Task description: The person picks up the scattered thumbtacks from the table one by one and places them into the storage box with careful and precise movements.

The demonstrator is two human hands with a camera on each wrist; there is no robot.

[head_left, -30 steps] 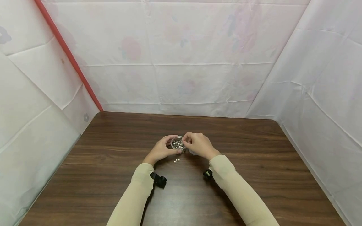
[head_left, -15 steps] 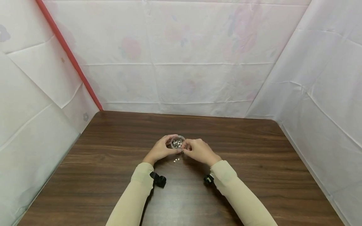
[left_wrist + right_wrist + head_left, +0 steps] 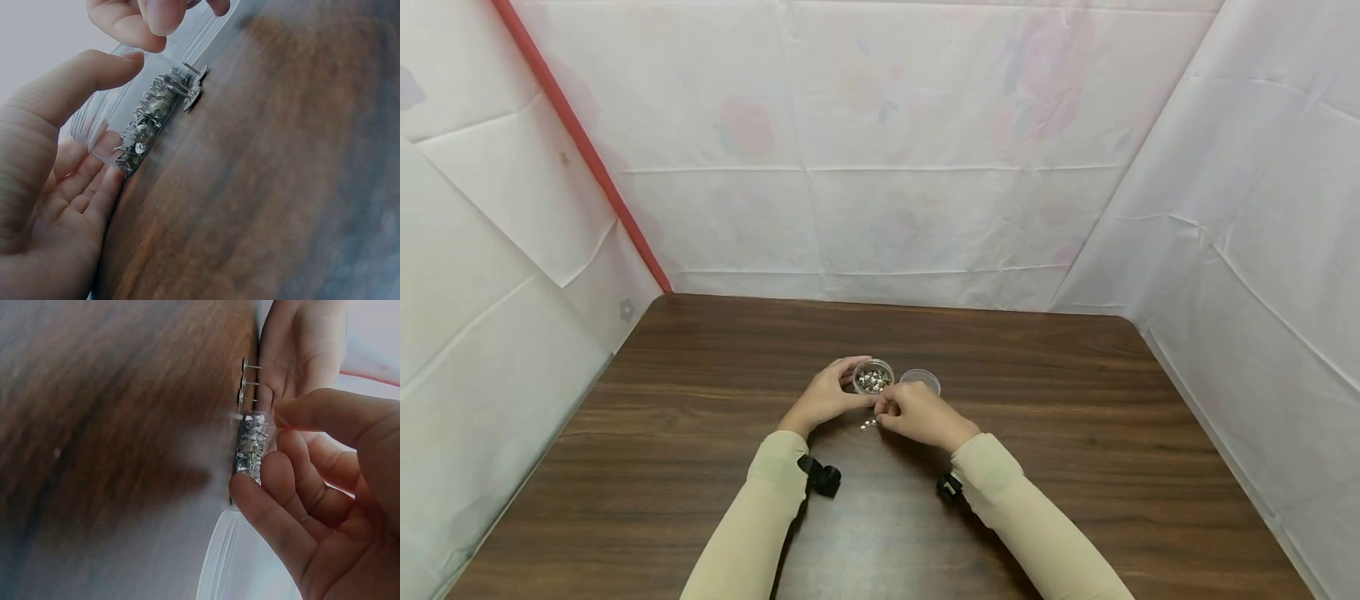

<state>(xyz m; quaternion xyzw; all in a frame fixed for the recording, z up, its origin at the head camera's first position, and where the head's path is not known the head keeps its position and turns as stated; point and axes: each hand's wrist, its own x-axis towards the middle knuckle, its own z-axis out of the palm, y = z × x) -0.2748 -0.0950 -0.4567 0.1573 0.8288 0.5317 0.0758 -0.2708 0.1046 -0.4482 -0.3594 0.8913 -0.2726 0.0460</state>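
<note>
My left hand (image 3: 829,400) curls round a small round clear plastic jar (image 3: 856,388), its thumb along the near side. Inside lie many silver thumbtacks (image 3: 140,131). In the head view, my right hand (image 3: 921,414) is low beside the jar's near right side, thumb and fingertips close together; whether a tack is between them is hidden. Three loose thumbtacks (image 3: 245,383) stand point up in a short row on the table, just left of the right fingertips in the head view. A clear round lid (image 3: 922,379) lies right of the jar, partly behind the right hand.
The dark wood-grain table (image 3: 715,500) stretches out around the hands. White floral sheeting (image 3: 865,150) hangs behind and at both sides, with a red strip (image 3: 580,142) at the back left corner.
My right hand has come from over the jar's opening down and toward me, to beside the loose tacks. More of the lid now shows. The left hand and jar stay put.
</note>
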